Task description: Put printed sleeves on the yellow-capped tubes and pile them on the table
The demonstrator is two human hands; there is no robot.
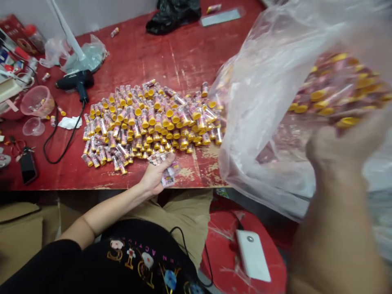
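Observation:
My left hand [155,174] is closed around several small printed wrappers [168,176] at the front edge of the red table [137,53]. Just beyond it lies a big pile of small clear tubes with yellow caps [153,118]. To the right a large translucent plastic bag [254,110] stands open, with more yellow-capped tubes [343,87] inside. My right hand [339,151] is blurred at the bag's opening, next to those tubes. Its fingers are mostly hidden, so what they hold cannot be made out.
A black heat gun [76,81] with a cord, a stand base [88,57], a pink basket [38,101] and a dark phone [28,166] lie on the left. A black bag [174,15] is at the back. A white power bank [253,255] rests on a red stool [220,241].

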